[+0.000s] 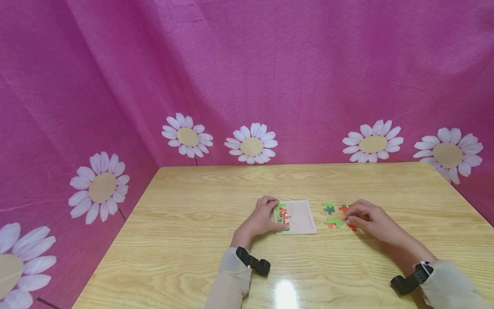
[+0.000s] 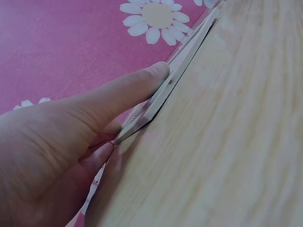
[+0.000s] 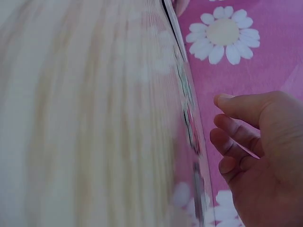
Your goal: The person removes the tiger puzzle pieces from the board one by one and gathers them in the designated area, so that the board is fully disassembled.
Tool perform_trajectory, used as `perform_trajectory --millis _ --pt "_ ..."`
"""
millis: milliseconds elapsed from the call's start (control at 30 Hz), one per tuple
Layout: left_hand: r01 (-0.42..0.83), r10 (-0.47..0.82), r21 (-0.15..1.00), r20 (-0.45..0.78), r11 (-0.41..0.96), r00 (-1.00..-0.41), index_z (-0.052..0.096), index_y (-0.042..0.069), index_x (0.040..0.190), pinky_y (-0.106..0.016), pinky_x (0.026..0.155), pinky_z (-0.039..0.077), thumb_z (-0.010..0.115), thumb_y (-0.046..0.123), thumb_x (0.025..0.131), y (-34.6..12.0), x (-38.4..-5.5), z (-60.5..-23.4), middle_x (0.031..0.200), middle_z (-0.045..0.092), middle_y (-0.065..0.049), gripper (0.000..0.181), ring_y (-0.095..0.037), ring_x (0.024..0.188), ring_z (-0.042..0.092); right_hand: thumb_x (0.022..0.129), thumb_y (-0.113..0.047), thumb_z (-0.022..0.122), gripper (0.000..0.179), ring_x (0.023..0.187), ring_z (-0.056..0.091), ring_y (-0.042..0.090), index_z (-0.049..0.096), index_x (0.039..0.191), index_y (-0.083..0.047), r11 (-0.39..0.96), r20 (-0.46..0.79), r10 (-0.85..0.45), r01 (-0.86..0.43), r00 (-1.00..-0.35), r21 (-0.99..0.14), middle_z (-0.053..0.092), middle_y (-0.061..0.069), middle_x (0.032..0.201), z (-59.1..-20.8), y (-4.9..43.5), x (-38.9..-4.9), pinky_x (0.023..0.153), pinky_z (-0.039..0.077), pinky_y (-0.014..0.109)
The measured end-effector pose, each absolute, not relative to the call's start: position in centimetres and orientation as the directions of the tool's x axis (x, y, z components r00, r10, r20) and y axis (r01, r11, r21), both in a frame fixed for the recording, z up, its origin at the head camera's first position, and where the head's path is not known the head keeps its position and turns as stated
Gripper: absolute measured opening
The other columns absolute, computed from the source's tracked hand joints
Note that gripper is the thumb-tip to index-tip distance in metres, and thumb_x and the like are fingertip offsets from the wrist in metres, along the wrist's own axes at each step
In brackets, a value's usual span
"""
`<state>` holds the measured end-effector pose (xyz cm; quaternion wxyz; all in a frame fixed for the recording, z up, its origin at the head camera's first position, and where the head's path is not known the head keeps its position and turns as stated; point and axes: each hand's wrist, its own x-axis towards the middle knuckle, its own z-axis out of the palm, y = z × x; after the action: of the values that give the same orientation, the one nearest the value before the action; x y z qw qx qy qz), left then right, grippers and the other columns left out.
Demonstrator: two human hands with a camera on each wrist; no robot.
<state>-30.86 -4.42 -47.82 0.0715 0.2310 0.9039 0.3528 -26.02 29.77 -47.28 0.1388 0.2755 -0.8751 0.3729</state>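
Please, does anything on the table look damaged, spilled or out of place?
Nothing stands out. The loose pieces beside the part-filled puzzle frame on the table look like ordinary unfinished work, without visible damage.

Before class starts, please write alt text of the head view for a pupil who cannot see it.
A person's left hand holds the left edge of a partly filled puzzle tray on a wooden table, while the right hand hovers over loose puzzle pieces. Behind the table hangs a daisy-patterned pink cloth.
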Motion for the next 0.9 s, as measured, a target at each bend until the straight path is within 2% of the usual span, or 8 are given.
perform_trajectory --millis 267,500,733,900 --pt "0.335 0.447 0.706 0.030 0.624 -0.894 0.045 -0.002 0.143 -0.033 0.111 0.034 0.086 0.038 0.076 -4.6 -31.0 -48.0 0.145 0.036 -0.006 0.088 -0.020 0.134 0.034 0.089 0.002 0.069 0.014 0.064 0.046 0.005 0.070 0.098 -0.009 0.554 0.384 -0.398 -0.552 -0.833 -0.624 0.058 -0.001 0.090 -47.1 27.1 -26.8 0.051 0.042 0.022" --pt "0.343 0.449 0.707 0.040 0.619 -0.893 0.047 -0.002 0.142 -0.032 0.111 0.034 0.086 0.038 0.075 -4.7 -31.1 -48.1 0.144 0.037 -0.005 0.087 -0.020 0.133 0.034 0.087 0.001 0.071 0.013 0.074 0.052 0.005 0.069 0.097 -0.007 0.544 0.389 -0.408 -0.562 -0.826 -0.623 0.062 -0.002 0.089 -47.3 24.7 -28.0 0.059 0.045 0.021" --pt "0.347 0.451 0.703 0.042 0.621 -0.892 0.047 -0.002 0.142 -0.032 0.111 0.034 0.086 0.039 0.075 -4.6 -31.2 -48.2 0.144 0.037 -0.005 0.087 -0.019 0.133 0.034 0.090 -0.003 0.069 0.010 0.071 0.051 0.007 0.069 0.100 -0.006 0.554 0.297 -0.404 -0.490 -0.865 -0.674 0.059 -0.002 0.089 -47.4 22.5 -29.1 0.057 0.045 0.022" --pt "0.347 0.449 0.701 0.043 0.623 -0.893 0.047 -0.002 0.142 -0.033 0.111 0.034 0.086 0.040 0.075 -4.7 -31.2 -48.2 0.143 0.037 -0.004 0.088 -0.019 0.133 0.034 0.090 -0.002 0.069 0.010 0.075 0.053 0.009 0.069 0.098 -0.007 0.543 0.283 -0.413 -0.483 -0.866 -0.687 0.060 -0.001 0.091 -47.6 21.1 -29.6 0.062 0.047 0.023"
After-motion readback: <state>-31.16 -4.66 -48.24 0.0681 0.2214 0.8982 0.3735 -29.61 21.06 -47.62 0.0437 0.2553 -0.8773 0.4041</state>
